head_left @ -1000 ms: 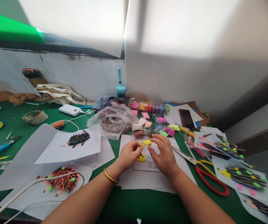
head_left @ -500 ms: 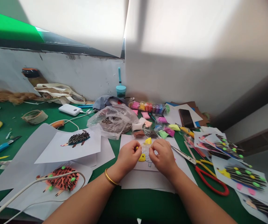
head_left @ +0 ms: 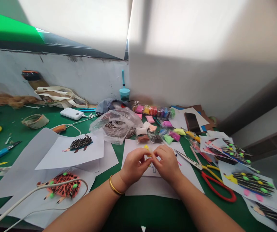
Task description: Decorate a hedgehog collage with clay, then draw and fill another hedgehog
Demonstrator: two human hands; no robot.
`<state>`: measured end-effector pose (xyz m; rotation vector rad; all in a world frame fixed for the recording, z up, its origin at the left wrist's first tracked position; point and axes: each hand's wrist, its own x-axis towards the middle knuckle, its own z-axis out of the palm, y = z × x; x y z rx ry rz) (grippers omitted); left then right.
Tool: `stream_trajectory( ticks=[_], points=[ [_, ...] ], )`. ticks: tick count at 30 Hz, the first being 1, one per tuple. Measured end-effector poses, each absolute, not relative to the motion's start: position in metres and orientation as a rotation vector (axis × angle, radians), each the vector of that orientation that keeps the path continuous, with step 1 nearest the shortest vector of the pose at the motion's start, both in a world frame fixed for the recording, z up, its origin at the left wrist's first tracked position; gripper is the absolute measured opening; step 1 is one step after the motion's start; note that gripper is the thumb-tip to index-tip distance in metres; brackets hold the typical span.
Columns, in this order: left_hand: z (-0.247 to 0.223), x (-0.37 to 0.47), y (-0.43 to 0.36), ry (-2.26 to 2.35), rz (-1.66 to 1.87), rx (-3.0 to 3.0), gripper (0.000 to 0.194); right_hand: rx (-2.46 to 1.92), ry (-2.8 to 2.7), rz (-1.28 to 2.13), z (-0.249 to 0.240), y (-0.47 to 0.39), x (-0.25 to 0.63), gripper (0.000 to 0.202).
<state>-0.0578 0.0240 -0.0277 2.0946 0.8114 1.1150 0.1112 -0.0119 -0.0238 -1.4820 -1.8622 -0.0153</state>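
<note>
My left hand (head_left: 135, 163) and my right hand (head_left: 166, 163) are both closed, fingertips meeting above a white sheet (head_left: 143, 186). Pinched between them is a small clear bag of yellow modelling clay (head_left: 146, 147); its yellow top shows beyond my left fingers, and the rest is hidden. A yellow speck shows by my left thumb. Beneath my hands, the drawing on the sheet is mostly covered, with only a few dark lines and a pink mark visible. Large scissors (head_left: 208, 172) with red and yellow handles lie right of my right hand.
Several clay packets (head_left: 168, 139) lie behind the sheet, beside a plastic bag of seeds (head_left: 116, 125). Seed hedgehog pictures lie left (head_left: 64, 185) and right (head_left: 251, 183). A white cable (head_left: 20, 201) crosses the left side. A phone (head_left: 192, 122) rests at the back right.
My hands have come together, closing the gap between them. My left hand moved right and slightly down, now covering the yellow shape on the drawing and most of the clay bag.
</note>
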Motion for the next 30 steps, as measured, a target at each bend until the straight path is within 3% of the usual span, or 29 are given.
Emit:
stream_trajectory(
  ticks=[4, 11, 21, 26, 30],
  points=[
    [-0.025, -0.059, 0.023, 0.674, 1.139, 2.213, 0.017, -1.465, -1.874, 0.009, -0.026, -0.012, 0.111, 0.020],
    [-0.026, -0.060, 0.030, 1.027, 0.997, 2.449, 0.019, -1.431, -1.846, 0.047, -0.025, -0.013, 0.110, 0.021],
    [-0.018, -0.057, 0.030, 0.823, 0.964, 2.652, 0.022, -1.391, -1.791, 0.084, -0.021, -0.013, 0.109, 0.021],
    [-0.018, -0.058, 0.027, 0.814, 0.919, 2.702, 0.034, -1.331, -1.710, 0.149, -0.022, -0.012, 0.112, 0.021],
    [-0.019, -0.061, 0.029, 0.861, 1.036, 2.679, 0.028, -1.281, -1.719, 0.214, -0.019, -0.013, 0.111, 0.022]
  ],
)
